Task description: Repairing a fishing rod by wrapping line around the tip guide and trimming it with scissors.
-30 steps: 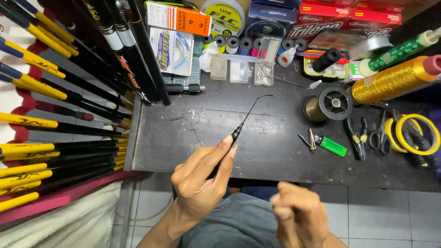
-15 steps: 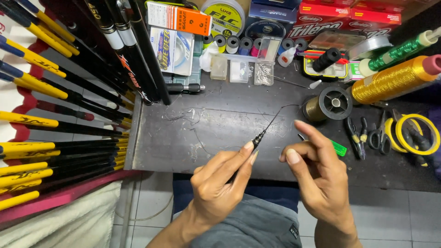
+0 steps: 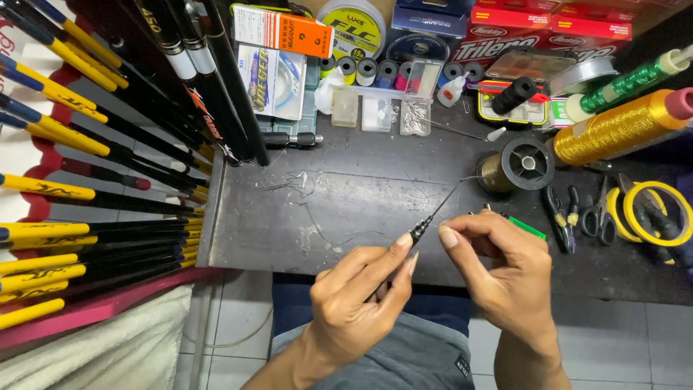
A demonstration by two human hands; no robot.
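Head view, seen from above a dark work table [image 3: 303,217]. A thin black rod tip with a fine dark filament at its end [image 3: 433,213] was held in the lower centre of the frame, slanting up and to the right toward a dark spool of olive thread [image 3: 516,165]. The left hand [image 3: 357,303] was closed around the lower part of the rod, thumb and forefinger pinched on it just below the tip. The right hand [image 3: 509,278], which one second before had lain low at the bottom edge of the frame and well apart from the rod, had been raised and brought just beside the tip; half a second before it was already near. Its thumb and forefinger were drawn together close to the filament, but whether anything was pinched between them could not be told. The rod itself had been shifted to the right over the same interval. From this the work was judged to have passed from one-handed holding to two-handed handling of the tip. A large cone of gold thread [image 3: 621,128] lay at the upper right, and yellow-and-black rods [image 3: 79,238] filled the left side.
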